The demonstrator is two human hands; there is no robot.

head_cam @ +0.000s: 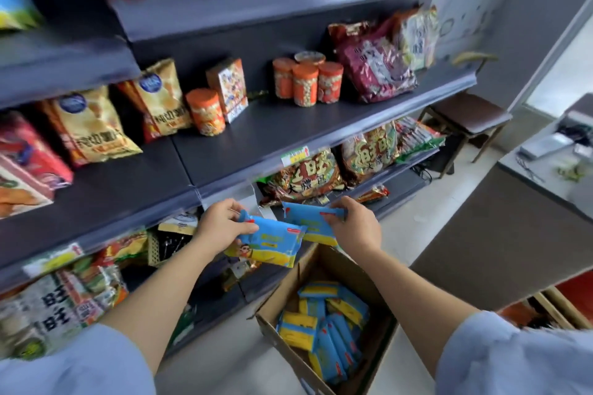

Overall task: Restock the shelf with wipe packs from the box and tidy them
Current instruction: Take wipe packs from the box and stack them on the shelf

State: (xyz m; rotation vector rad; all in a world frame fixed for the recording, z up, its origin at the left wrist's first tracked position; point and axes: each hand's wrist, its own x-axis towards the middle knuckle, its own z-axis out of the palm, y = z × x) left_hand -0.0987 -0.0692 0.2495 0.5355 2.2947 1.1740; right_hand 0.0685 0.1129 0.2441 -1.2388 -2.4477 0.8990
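My left hand [221, 223] grips a blue and yellow wipe pack [272, 242] by its upper left end. My right hand [354, 224] holds a second blue and yellow wipe pack [309, 220] by its right end, a little higher and behind the first. Both packs hang in the air in front of the dark shelf edge [224, 189], above the open cardboard box [288, 279] on the floor. Several more wipe packs [330, 327] lie loose inside the box.
The dark grey shelving holds snack bags [93, 128], orange canisters [308, 80] and red-gold bags [308, 176] on the levels around my hands. A stool [468, 115] stands past the shelf's right end. A grey counter [542, 176] is at the right.
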